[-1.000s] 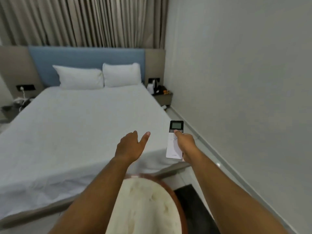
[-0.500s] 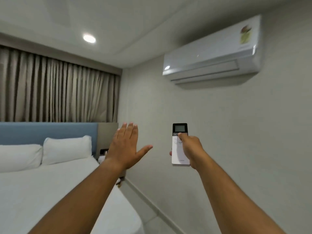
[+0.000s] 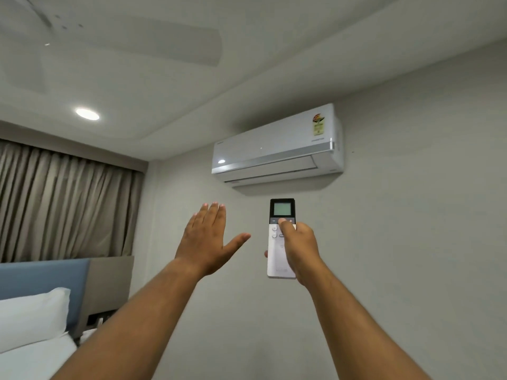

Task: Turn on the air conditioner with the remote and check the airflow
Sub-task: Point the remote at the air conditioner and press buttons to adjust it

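A white wall-mounted air conditioner (image 3: 277, 149) hangs high on the grey wall, its bottom flap lying flat against the body. My right hand (image 3: 300, 248) grips a white remote (image 3: 281, 212) with a dark top and a pale lit screen, held upright below the unit. My thumb rests on the button row just under the screen. My left hand (image 3: 208, 241) is raised beside it, palm flat toward the wall, fingers together and thumb spread, holding nothing.
A bed with a white pillow (image 3: 30, 316) and blue headboard (image 3: 44, 275) lies at the lower left. Beige curtains (image 3: 65, 204) cover the far wall. A ceiling fan blade (image 3: 153, 42) and a round ceiling light (image 3: 87, 114) are overhead.
The view has tilted up from the bed to the wall and ceiling, bringing the air conditioner toward the centre. Both hands rose with it, and my left hand opened flat.
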